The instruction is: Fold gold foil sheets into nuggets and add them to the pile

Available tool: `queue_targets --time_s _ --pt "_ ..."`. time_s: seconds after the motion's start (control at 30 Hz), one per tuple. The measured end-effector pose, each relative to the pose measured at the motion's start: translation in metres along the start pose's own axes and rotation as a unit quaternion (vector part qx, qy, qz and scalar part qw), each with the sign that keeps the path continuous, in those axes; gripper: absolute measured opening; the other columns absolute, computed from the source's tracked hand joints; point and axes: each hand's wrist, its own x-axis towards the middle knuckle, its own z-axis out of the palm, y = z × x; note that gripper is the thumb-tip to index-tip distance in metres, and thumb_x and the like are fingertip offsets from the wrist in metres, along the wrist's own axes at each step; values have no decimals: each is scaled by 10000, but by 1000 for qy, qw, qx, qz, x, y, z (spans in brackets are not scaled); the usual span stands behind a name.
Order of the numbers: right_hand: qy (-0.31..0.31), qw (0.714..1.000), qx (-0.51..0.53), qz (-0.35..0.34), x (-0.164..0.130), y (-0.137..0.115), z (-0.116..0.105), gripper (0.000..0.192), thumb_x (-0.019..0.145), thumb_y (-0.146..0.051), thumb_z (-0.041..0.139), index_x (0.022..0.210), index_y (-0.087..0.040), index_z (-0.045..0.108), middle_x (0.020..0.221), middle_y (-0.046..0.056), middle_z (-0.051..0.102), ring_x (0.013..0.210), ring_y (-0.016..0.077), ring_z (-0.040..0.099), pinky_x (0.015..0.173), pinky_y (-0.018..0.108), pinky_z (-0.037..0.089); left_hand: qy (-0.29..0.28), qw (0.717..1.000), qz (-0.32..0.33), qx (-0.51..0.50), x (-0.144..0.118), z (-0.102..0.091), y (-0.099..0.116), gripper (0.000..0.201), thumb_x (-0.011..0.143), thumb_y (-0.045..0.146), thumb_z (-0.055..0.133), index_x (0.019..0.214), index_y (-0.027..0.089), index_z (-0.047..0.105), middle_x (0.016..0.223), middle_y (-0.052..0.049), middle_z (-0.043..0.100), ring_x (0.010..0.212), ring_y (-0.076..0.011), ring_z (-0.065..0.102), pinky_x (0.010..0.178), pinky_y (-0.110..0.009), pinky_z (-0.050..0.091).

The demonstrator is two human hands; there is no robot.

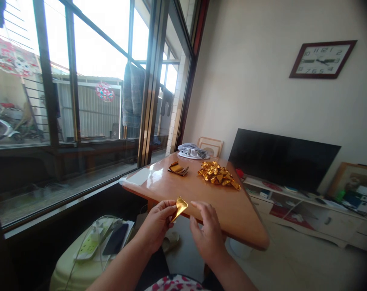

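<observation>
We have the gold foil piece (180,207) in the fingers of our left hand (157,224), closed in a pinch on its left side. It is held up in front of the near edge of the worktop (238,214), between the two near corners. The fingers of our right hand (208,230) are parted and loosely curved, with nothing between them. From them, the piece lies just to the left: the nearest fingertip stands close beside its right corner, with a small gap. Its long axis slants from a narrow lower-left tip up to a broader upper-right end, so the broad end is the one facing our right hand.

The piece looks thin, glossy and folded into a wedge, bright on its broad face and darker near the tip. Farther back on the worktop, we see a heap of crinkled gold shapes (216,174) toward the right edge and a small stack of foil sheets (178,169) left of it.
</observation>
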Motion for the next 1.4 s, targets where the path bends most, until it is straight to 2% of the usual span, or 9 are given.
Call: queue_targets --time_s 0.13,0.27,0.4,0.5,0.6,0.87,1.07,1.2,1.4 --pt "-29 987 -111 -113 -2 -10 2 586 845 -98 585 1394 -297 546 1469 120 489 1351 326 455 1083 539 390 23 999 -24 -42 -2 1 -2 334 723 229 806 988 187 607 815 21 648 607 -79 576 492 -172 348" --pt "-44 981 -132 -133 0 -11 3 385 882 -127 610 1209 -323 666 1401 73 570 1346 311 462 1083 531 381 -3 999 -27 -21 -4 3 -6 296 728 267 808 939 184 618 755 29 630 581 -76 553 506 -177 336" --pt "-45 996 -51 -65 4 -6 0 131 934 -231 612 981 -280 724 1115 63 707 1142 267 593 1012 466 450 -9 997 28 66 -7 3 -4 328 820 471 736 876 153 679 703 17 614 540 -75 474 512 -198 325" --pt "-59 995 65 46 5 -5 -1 188 961 -356 585 926 -245 733 934 66 727 933 237 657 856 378 535 -1 990 72 122 -10 6 1 377 821 519 724 898 149 730 770 -23 672 641 -118 546 584 -217 393" --pt "-62 976 162 133 5 -6 -1 311 940 -486 600 892 -216 745 868 69 732 824 235 677 750 347 562 -50 989 82 113 -15 11 4 366 799 466 761 983 149 744 913 -69 723 790 -178 621 719 -263 467" --pt "-119 957 202 172 6 -13 -6 347 931 -500 613 896 -180 741 878 57 733 849 222 668 789 330 539 -54 986 105 120 -16 17 1 245 779 364 786 841 144 696 807 -49 681 727 -153 584 703 -260 469" --pt "-105 970 164 147 5 -11 -5 244 931 -423 616 918 -199 712 912 46 714 882 220 664 813 330 527 -40 984 109 133 -16 18 4 273 758 388 796 779 155 657 711 -13 630 634 -124 543 604 -221 435" --pt "-3 996 80 48 5 -14 -10 127 912 -283 606 1011 -226 663 1001 54 679 975 227 623 884 358 495 -32 987 91 126 -16 19 2 303 757 410 796 781 152 639 676 -3 625 573 -105 529 545 -204 408" --pt "-3 1000 13 -25 6 -22 -14 132 931 -203 550 973 -251 666 973 52 663 936 223 602 838 366 476 -22 988 91 124 -19 24 0 329 732 413 813 792 142 636 640 2 621 545 -100 529 504 -194 398"
